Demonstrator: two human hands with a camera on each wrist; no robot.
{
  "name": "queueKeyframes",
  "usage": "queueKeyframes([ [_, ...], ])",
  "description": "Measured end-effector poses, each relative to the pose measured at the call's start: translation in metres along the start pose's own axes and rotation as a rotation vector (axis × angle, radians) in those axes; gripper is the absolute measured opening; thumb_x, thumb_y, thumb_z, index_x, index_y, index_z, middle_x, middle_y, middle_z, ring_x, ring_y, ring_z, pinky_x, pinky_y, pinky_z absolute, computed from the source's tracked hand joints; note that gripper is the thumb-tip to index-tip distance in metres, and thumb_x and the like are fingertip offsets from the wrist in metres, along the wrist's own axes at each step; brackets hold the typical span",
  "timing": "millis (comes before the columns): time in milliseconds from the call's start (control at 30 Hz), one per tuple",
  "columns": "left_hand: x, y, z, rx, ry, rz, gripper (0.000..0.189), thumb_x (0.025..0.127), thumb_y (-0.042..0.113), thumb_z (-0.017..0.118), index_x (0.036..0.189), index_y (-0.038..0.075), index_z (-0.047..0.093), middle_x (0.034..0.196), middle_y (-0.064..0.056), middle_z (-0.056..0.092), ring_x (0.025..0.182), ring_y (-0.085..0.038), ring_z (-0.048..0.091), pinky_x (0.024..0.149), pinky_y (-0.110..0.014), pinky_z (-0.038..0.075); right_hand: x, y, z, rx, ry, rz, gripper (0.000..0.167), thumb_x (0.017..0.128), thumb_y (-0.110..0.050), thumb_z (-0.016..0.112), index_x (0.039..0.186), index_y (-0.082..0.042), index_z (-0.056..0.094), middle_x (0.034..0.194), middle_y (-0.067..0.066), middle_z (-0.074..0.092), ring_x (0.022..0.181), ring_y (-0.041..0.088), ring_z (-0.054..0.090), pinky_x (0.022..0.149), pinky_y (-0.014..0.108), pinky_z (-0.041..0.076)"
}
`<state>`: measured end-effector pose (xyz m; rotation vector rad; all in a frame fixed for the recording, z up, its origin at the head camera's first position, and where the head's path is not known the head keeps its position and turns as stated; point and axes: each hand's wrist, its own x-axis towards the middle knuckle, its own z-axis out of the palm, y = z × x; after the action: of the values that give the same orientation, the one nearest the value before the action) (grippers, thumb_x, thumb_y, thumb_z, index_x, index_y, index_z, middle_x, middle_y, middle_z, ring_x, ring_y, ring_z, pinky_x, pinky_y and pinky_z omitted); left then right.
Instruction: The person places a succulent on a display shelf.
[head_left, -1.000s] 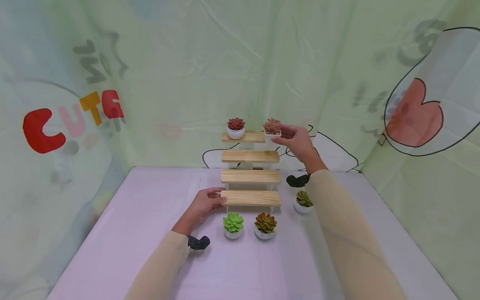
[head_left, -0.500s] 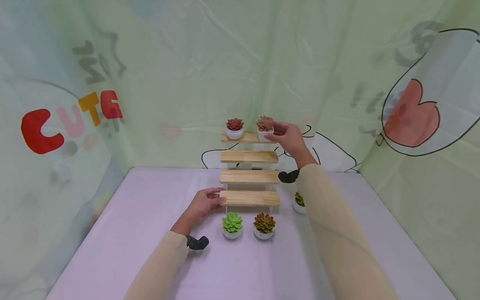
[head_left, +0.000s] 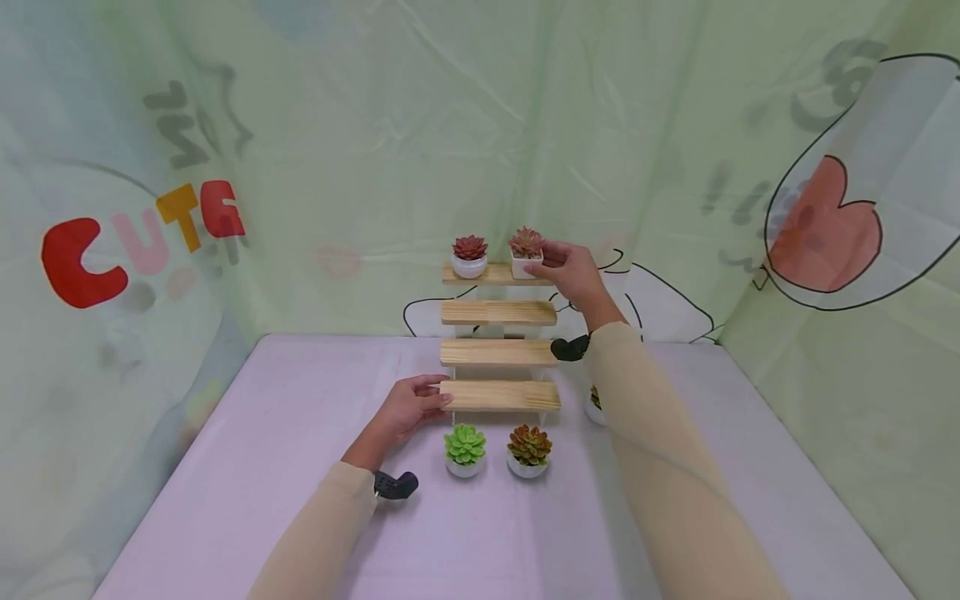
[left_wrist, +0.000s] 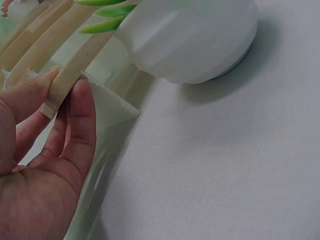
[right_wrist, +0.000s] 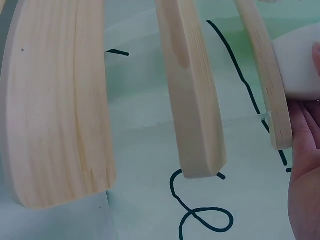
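A stepped wooden plant stand [head_left: 498,353] rises at the back of the table. On its top shelf, my right hand [head_left: 572,271] grips a pink succulent in a square white pot [head_left: 527,265], at the shelf's right end. The right wrist view shows only part of that white pot [right_wrist: 300,62], beside the shelf edge, with the right hand [right_wrist: 306,145] at the frame's edge. A dark red succulent in a round white pot [head_left: 469,262] sits left on the same shelf. My left hand [head_left: 405,410] pinches the lowest shelf's left end between thumb and fingers, as the left wrist view confirms.
Before the stand are a bright green succulent [head_left: 465,448] and a reddish-brown one [head_left: 528,450], both in white pots. Another potted succulent [head_left: 595,408] is partly hidden behind the right sleeve. A printed curtain [head_left: 360,167] hangs behind the table [head_left: 225,475].
My right hand has carried the pink succulent leftward from beyond the top shelf's right end onto the shelf. The left hand keeps its hold on the lowest shelf.
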<state>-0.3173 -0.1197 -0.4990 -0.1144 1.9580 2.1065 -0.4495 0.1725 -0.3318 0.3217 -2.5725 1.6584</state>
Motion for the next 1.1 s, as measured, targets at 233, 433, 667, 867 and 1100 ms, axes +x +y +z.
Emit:
queueKeyframes([
  [233, 0.000, 0.000, 0.000, -0.019, -0.005, -0.006, 0.048, 0.093, 0.002, 0.073, 0.140, 0.004, 0.061, 0.118, -0.016, 0.064, 0.096, -0.021, 0.071, 0.087, -0.036, 0.064, 0.005, 0.008, -0.001, 0.002, -0.003, -0.003, 0.070, 0.092, -0.028, 0.077, 0.153, -0.012, 0.048, 0.154, 0.012, 0.052, 0.140, 0.026, 0.053, 0.116, 0.044, 0.047],
  [433, 0.000, 0.000, 0.000, -0.019, -0.002, 0.002, 0.048, 0.094, 0.002, 0.072, 0.140, 0.003, 0.061, 0.116, -0.015, 0.064, 0.094, -0.020, 0.071, 0.086, -0.036, 0.064, 0.002, 0.008, 0.000, 0.041, 0.006, -0.006, 0.071, 0.091, -0.028, 0.078, 0.154, -0.013, 0.048, 0.155, 0.010, 0.052, 0.141, 0.025, 0.052, 0.116, 0.042, 0.047],
  [667, -0.001, 0.000, 0.000, -0.022, -0.005, 0.013, 0.046, 0.094, 0.002, 0.072, 0.139, 0.003, 0.061, 0.115, -0.016, 0.065, 0.094, -0.019, 0.071, 0.087, -0.037, 0.064, -0.011, 0.010, -0.002, 0.139, 0.037, -0.023, 0.071, 0.092, -0.027, 0.078, 0.153, -0.009, 0.047, 0.153, 0.013, 0.053, 0.141, 0.025, 0.053, 0.116, 0.039, 0.047],
  [867, -0.002, 0.001, 0.001, -0.017, -0.004, 0.009, 0.047, 0.094, 0.002, 0.072, 0.140, 0.004, 0.061, 0.115, -0.016, 0.067, 0.094, -0.020, 0.072, 0.087, -0.037, 0.064, -0.026, 0.022, -0.005, 0.205, 0.073, -0.082, 0.067, 0.092, -0.024, 0.078, 0.150, -0.005, 0.051, 0.149, 0.015, 0.057, 0.138, 0.025, 0.056, 0.112, 0.034, 0.050],
  [1100, -0.002, 0.000, 0.000, -0.022, -0.012, 0.019, 0.047, 0.094, 0.002, 0.071, 0.140, 0.002, 0.060, 0.115, -0.017, 0.067, 0.095, -0.020, 0.072, 0.088, -0.038, 0.064, -0.049, 0.035, -0.011, 0.186, 0.146, -0.091, 0.061, 0.091, -0.026, 0.079, 0.144, -0.004, 0.057, 0.143, 0.015, 0.062, 0.133, 0.026, 0.060, 0.100, 0.019, 0.055],
])
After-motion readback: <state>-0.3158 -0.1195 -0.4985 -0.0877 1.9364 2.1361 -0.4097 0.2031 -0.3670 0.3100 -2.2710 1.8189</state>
